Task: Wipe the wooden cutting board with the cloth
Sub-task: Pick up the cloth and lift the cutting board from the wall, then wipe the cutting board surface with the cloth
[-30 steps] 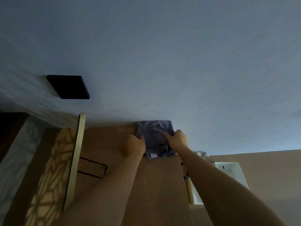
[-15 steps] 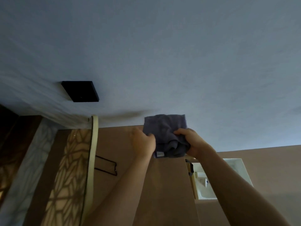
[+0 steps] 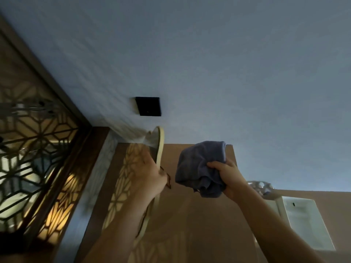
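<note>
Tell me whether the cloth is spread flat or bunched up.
Bunched up. The cloth hangs crumpled in the right hand, folds drooping below the grip, off the brown surface.

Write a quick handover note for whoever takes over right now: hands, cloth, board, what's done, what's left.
Right hand: fingers closed on the bunched blue cloth, held up off any surface.
Left hand: resting against the edge of the pale cutting board, which stands on edge; grip unclear.
Done: cloth is in hand.
Left: bring the cloth to the board and wipe its faces. Whether any wiping is already done cannot be told.
</note>
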Available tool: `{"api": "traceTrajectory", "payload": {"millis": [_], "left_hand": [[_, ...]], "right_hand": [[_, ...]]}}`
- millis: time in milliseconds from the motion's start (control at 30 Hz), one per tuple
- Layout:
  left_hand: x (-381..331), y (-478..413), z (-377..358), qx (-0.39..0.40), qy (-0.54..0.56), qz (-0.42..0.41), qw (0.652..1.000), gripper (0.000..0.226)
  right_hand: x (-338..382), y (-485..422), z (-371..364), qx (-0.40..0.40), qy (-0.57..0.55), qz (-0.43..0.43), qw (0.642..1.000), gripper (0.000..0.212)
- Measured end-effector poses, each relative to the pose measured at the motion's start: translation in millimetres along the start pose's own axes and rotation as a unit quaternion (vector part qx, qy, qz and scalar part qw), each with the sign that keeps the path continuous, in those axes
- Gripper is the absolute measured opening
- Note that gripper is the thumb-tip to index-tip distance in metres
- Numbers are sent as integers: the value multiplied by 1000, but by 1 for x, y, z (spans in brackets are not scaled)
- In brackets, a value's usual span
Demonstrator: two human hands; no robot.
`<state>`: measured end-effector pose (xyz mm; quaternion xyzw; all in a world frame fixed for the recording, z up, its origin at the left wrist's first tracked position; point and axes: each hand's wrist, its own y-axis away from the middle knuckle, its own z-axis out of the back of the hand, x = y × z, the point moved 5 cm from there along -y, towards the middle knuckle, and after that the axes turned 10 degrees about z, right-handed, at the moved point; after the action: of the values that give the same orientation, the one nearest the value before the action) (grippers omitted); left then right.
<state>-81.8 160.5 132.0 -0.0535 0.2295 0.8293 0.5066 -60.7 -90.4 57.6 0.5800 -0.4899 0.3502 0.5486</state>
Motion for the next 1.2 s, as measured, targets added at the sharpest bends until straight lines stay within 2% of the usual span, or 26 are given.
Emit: {"api": "traceTrajectory", "payload": {"millis": [67,133,267,367,500,600,700,767,800,933,1000,1033,1067,1100,1133,1167,1200], "left_hand": [[8,-2,-7,53,105,34,992,76],[11,0,-14,104,187,52,976,67],[9,0,-15,88,236,71,965,60],[20,-8,-6,62,272,96,955,42],[43,-19,15,48,345,140,927,30],[61,-22,22,63,435,152,885,35],[83,-23,17,94,521,142,836,46],[93,-22,13,96,545,142,821,53],[99,-24,12,98,554,139,815,51],[117,-27,12,130,609,112,775,19],[114,-22,6,80,655,76,748,23],[115,-24,16,72,685,103,718,35],[115,-19,22,24,687,37,726,46],[124,-18,21,-58,690,9,721,51],[128,-15,12,10,751,27,659,49],[123,-17,7,114,783,66,608,47],[137,-28,-8,92,744,136,648,51]], "right_hand": [[-4,9,-16,16,8,0,1000,14],[-6,17,-29,33,21,-2,999,13],[-1,31,-43,52,57,4,997,12],[10,39,-50,75,107,24,991,13],[25,47,-66,100,194,54,974,11],[33,53,-88,120,277,86,950,10],[38,62,-119,160,367,126,908,22],[38,72,-143,189,406,155,880,28],[36,78,-155,207,409,162,874,30],[18,102,-207,272,375,171,869,33],[2,108,-223,292,368,184,863,45],[-8,110,-227,296,381,185,856,52],[-18,110,-229,296,391,177,853,58],[-29,110,-229,293,386,164,859,63],[-40,109,-228,289,365,149,872,67],[-52,107,-228,280,346,141,884,68],[-62,105,-227,267,347,141,888,67]]}}
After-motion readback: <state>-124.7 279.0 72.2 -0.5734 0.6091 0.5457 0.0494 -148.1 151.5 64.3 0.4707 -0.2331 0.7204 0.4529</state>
